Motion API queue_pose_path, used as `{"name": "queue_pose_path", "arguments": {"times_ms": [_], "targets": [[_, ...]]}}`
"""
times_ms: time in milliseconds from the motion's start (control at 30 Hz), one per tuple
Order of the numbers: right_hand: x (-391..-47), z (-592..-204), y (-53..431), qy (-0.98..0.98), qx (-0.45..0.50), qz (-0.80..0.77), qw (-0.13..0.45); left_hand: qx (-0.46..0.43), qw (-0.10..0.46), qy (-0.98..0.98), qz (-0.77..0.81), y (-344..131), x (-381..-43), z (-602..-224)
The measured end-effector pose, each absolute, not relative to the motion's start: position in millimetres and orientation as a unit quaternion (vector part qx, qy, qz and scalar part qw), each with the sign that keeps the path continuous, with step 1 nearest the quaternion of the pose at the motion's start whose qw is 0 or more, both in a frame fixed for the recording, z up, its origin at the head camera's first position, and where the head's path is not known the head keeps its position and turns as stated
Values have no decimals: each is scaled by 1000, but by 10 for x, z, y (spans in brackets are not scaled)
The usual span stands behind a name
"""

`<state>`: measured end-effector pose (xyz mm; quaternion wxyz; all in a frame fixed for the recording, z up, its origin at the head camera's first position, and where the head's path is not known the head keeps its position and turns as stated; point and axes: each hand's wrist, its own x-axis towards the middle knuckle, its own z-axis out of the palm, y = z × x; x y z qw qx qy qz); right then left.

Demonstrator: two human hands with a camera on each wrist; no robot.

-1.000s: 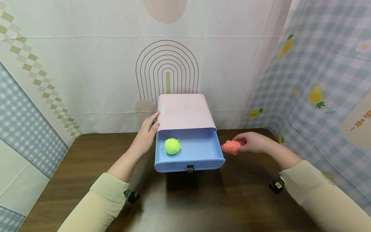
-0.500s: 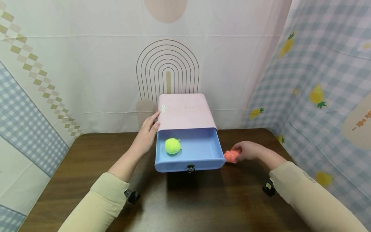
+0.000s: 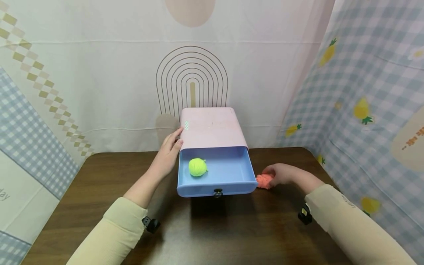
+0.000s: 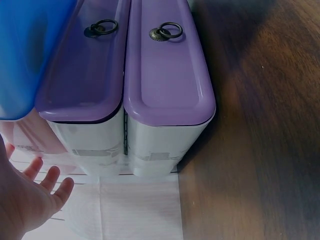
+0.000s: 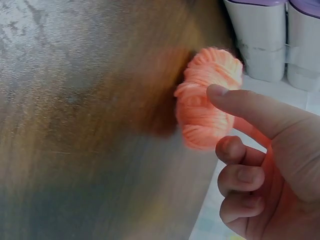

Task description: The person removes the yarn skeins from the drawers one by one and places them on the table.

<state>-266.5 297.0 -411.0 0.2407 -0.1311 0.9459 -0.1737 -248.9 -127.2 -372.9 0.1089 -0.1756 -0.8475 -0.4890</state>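
Observation:
A coral yarn ball (image 3: 264, 181) is just right of the pulled-out blue drawer (image 3: 228, 165), low by the table. My right hand (image 3: 283, 175) pinches it; in the right wrist view the thumb lies on the strands of the yarn (image 5: 205, 107), the other fingers curled beside it. Inside the drawer, toward its left side, sits a neon yellow-green yarn ball (image 3: 197, 167). My left hand (image 3: 167, 154) rests its extended fingers against the left side of the pink-topped drawer cabinet (image 3: 212, 127).
Below the blue drawer are two purple drawer fronts (image 4: 165, 75) with ring pulls, visible in the left wrist view. The cabinet stands on a dark wooden table (image 3: 109, 191), near its back edge. Patterned cloth (image 3: 265, 73) hangs behind and along the sides.
My right hand has lowered the coral yarn ball and brought it slightly nearer, down toward the table beside the drawer. The left hand and cabinet have stayed in place.

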Motion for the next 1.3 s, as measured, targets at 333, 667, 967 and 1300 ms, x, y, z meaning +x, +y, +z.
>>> {"name": "queue_pose_path", "arguments": {"times_ms": [333, 667, 967, 1300], "targets": [[-2633, -3757, 3029, 951, -168, -158, 204, -175, 109, -848, -488, -1268, -2489, -3731], [-2531, -3165, 2988, 956, -185, -160, 161, -172, 107, -849, -488, -1269, -2482, -3747], [-2354, -2735, 2706, 951, -213, -175, 139, -179, 112, -846, -489, -1252, -2485, -3724], [-2198, -2345, 2205, 942, -281, -149, 105, -173, 108, -846, -493, -1267, -2484, -3723]]}}
